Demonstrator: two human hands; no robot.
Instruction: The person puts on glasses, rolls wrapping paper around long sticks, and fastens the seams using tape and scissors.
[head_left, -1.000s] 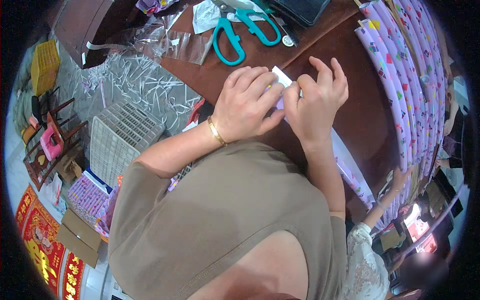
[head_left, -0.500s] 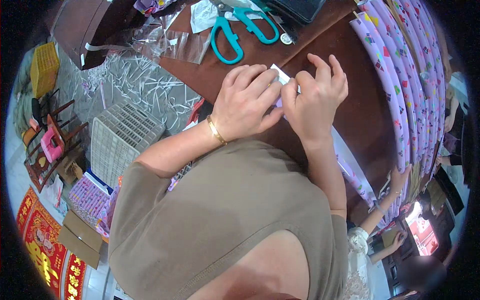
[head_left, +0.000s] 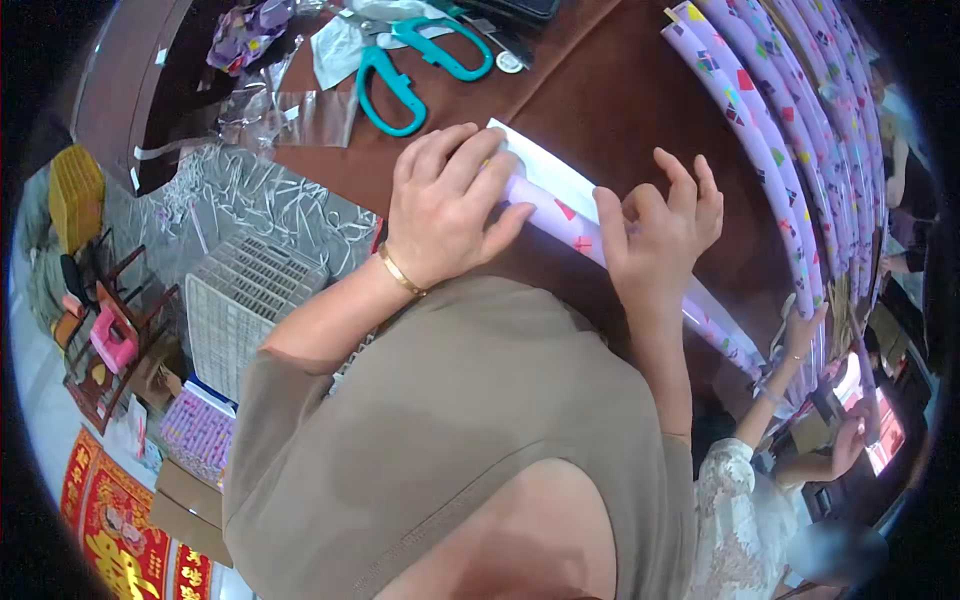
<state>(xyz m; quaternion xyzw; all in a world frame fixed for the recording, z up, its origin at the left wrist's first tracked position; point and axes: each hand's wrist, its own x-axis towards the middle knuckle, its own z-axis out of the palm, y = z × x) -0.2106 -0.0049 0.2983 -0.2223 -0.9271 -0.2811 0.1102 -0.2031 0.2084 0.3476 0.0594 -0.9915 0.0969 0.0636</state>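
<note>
A purple patterned sheet (head_left: pixel 553 217), partly rolled with its white inner side showing along one edge, lies slantwise on the brown table (head_left: pixel 600 75). My left hand (head_left: pixel 450 200) is closed on its upper end, fingers bent over the edge and thumb below. My right hand (head_left: pixel 655 220) touches the roll farther along, thumb and bent forefinger at its white edge, the other fingers raised. Past my right forearm the roll runs on toward the lower right. Teal-handled scissors (head_left: pixel 395 95) lie beyond my left hand.
Long purple patterned rolls (head_left: pixel 740 110) are stacked at the right. A co-worker's hand (head_left: pixel 800 330) is at their near end. Clear plastic bags (head_left: pixel 320 115) lie at the table's left edge. A grey crate (head_left: pixel 235 300) stands on the floor among white strips.
My hands have moved apart along the roll, uncovering its patterned side and white edge between them. The view has shifted. The co-worker's other hand has risen with a purple roll.
</note>
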